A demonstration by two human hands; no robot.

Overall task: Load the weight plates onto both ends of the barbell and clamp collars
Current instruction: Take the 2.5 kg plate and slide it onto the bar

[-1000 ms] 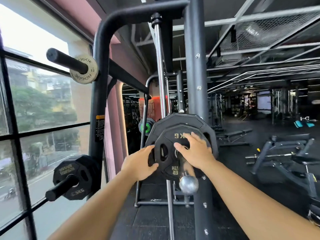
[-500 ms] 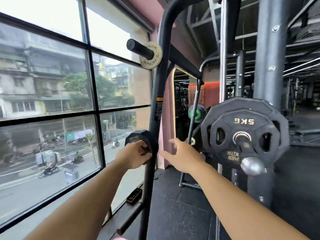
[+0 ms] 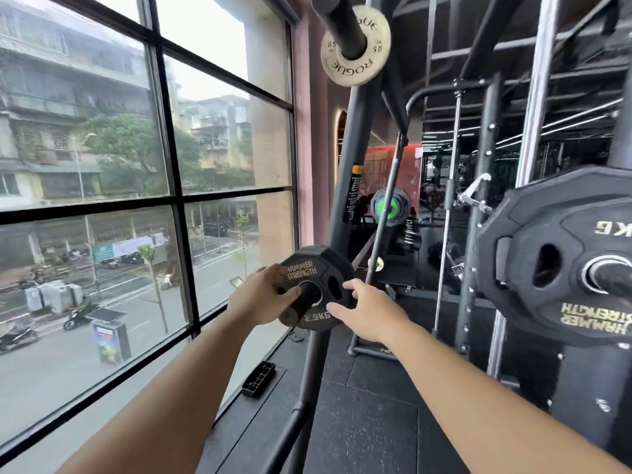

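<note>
5 kg plates [image 3: 533, 302] sit on the barbell sleeve [image 3: 612, 277] at right. The 2.5 kg plate [image 3: 307, 268] sits on a lower peg of the rack upright [image 3: 318, 354]. The left hand [image 3: 256, 297] fingers curl round its left rim, thumb beside the hub. The right hand [image 3: 371, 314] fingers pinch its right rim.
</note>
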